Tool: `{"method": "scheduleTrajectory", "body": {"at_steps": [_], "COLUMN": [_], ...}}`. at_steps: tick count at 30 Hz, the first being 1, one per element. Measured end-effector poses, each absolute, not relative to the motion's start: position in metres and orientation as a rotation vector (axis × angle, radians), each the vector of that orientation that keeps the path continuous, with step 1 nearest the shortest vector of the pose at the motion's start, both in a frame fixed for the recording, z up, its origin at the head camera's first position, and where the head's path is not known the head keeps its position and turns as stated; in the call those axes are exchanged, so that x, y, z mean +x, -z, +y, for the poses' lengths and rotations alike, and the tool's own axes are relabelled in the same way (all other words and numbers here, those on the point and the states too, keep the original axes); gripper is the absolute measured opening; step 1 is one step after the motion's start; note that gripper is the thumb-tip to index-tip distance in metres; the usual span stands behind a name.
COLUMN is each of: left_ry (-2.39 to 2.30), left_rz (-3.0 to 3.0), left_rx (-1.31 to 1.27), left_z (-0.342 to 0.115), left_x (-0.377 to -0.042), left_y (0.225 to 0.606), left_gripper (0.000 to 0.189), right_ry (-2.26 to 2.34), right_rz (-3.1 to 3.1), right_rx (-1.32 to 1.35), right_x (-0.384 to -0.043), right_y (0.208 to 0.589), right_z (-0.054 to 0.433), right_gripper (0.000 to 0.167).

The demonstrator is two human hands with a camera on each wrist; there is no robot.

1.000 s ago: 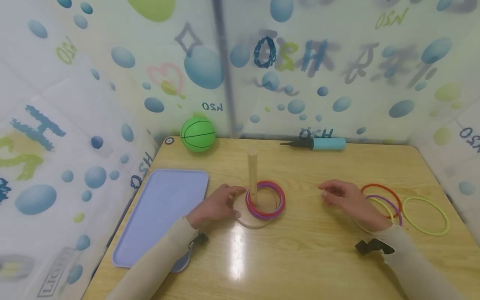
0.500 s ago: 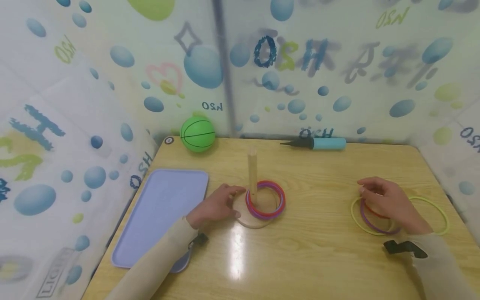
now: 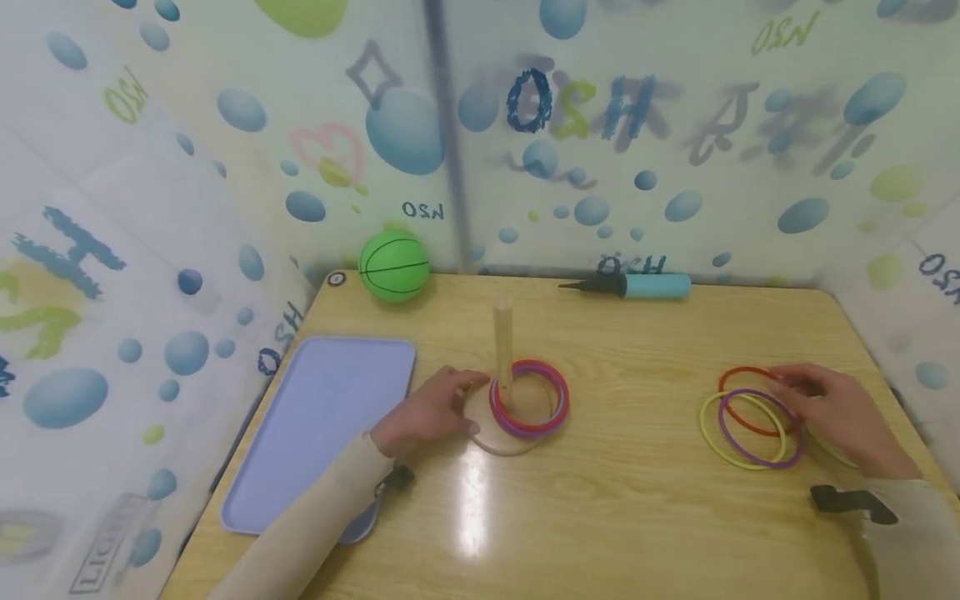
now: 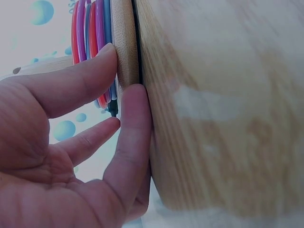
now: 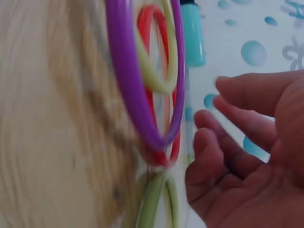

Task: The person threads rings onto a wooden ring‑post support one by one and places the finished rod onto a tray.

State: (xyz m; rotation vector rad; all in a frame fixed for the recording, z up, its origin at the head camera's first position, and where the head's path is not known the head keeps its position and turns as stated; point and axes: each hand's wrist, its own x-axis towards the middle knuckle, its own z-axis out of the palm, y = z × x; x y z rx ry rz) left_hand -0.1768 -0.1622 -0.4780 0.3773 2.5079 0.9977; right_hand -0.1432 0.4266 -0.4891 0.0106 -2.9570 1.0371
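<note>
A round wooden base (image 4: 126,47) with an upright wooden peg (image 3: 503,350) stands mid-table. Several red, purple and blue rings (image 3: 564,400) lie stacked around the peg. At the base's left edge, my left hand (image 3: 427,410) holds the rim with thumb and fingers, as the left wrist view shows. My right hand (image 3: 847,417) hovers over the rings at the right, its fingers loosely bent and holding nothing. Below and beside it lie a red ring (image 3: 738,369), a purple ring (image 5: 130,85) and a yellow ring (image 3: 705,433), overlapping. Another yellow-green ring (image 5: 152,202) is mostly hidden by this hand in the head view.
A lilac tray (image 3: 322,417) lies left, partly under the left forearm. Along the table's back stand a green ball (image 3: 394,267) and a blue hand pump (image 3: 656,286). Patterned curtains surround the wooden table (image 3: 615,517) at the back and sides.
My right hand has moved to the right, across the loose rings, uncovering the red, purple and front yellow ones and covering the far-right one. My left hand stays at the base.
</note>
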Motion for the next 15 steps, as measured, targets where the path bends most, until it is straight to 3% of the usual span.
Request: {"method": "scheduleTrajectory", "body": {"at_steps": [9, 15], "left_ry": [-0.984, -0.983], "left_rz": [2.516, 2.518], "left_rx": [0.41, 0.408], "left_z": [-0.164, -0.164], "left_x": [-0.1782, -0.1787], "left_y": [0.4792, 0.4806], "left_gripper": [0.085, 0.085], "right_ry": [-0.983, -0.944], "right_rz": [-3.078, -3.127], "right_rx": [0.084, 0.145], "right_x": [-0.1422, -0.1466], "right_y": [0.4937, 0.4939], "right_z": [0.4348, 0.432], "right_gripper": [0.044, 0.036]}}
